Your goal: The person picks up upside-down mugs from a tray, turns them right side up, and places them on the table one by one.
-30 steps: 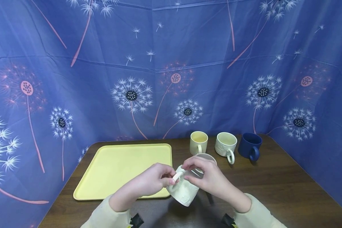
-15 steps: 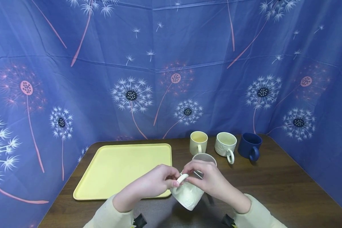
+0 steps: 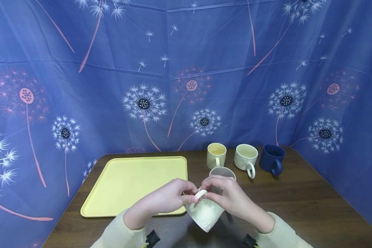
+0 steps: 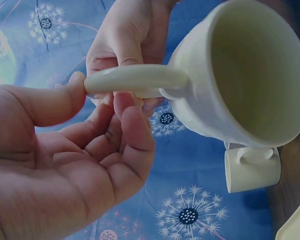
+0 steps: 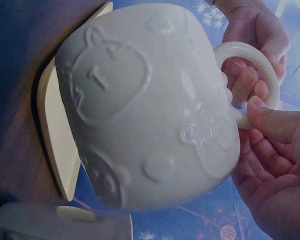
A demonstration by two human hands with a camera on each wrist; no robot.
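Observation:
A cream-white mug (image 3: 207, 214) with raised bear-like figures (image 5: 107, 80) on its wall is held tilted over the table, in front of the person. Its loop handle (image 4: 135, 77) sticks up toward both hands. My left hand (image 3: 175, 197) pinches the handle from the left, thumb at its outer curve. From the other side my right hand (image 3: 224, 190) pinches the same handle, with its thumb on one end of the loop in the right wrist view. The mug's mouth faces the left wrist camera, showing a bare inside.
A yellow tray (image 3: 133, 186) lies on the dark wooden table (image 3: 285, 210) at left. Behind the right hand stands a pale cup (image 3: 223, 171), partly hidden. Along the back right stand a yellow mug (image 3: 216, 158), a pale green mug (image 3: 246, 158) and a navy mug (image 3: 271, 159).
The mug has turned and shifted slightly right, its lower edge now pointing toward the person. The right fingers have closed onto the handle, beside the left hand's grip.

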